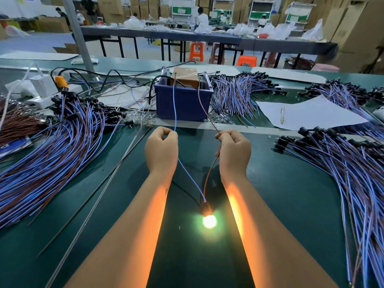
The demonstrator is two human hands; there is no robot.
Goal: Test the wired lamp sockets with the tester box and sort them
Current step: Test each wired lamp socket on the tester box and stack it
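Tester box (184, 104) with brown unit (184, 76) inside

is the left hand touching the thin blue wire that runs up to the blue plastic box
Touching. The head view shows the left hand pinching the thin blue wire at its fingertips.

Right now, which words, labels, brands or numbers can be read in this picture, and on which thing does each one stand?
No text can be read.
Brown box in the blue bin: no legible print.
White paper with a pen: blank.
White adapter: marks too blurred.
Blue booklet under the left wires: print too blurred.
Far cartons: marks too small.
Left hand and right hand pinch plain wires; the lamp is lit.
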